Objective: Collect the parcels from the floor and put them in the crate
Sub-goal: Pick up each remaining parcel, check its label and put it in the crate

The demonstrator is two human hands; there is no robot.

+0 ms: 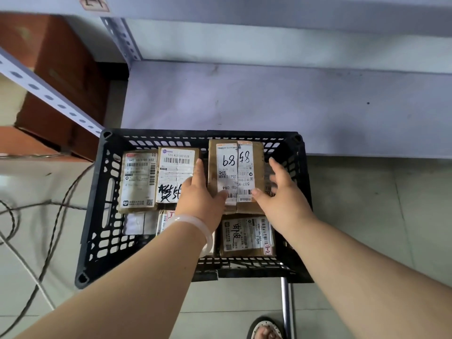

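A black slotted crate [97, 192] stands on the floor below me with several brown labelled parcels in it. The top right parcel [236, 165] carries a white label with handwritten digits. My left hand [199, 194] rests along that parcel's left side with straight fingers and the thumb on its near edge. My right hand [281, 194] is at its right side, fingers spread and slightly blurred, the thumb touching the near edge. Two parcels [156, 177] lie side by side at the crate's left. Another parcel [247, 237] lies at the near right.
A grey metal shelf [269, 99] runs just behind the crate. Reddish-brown cartons [61, 77] sit on the shelving at left. Dark cables [49, 216] trail over the tiled floor to the left. A metal pole [286, 309] and a sandalled foot [265, 330] are at the bottom.
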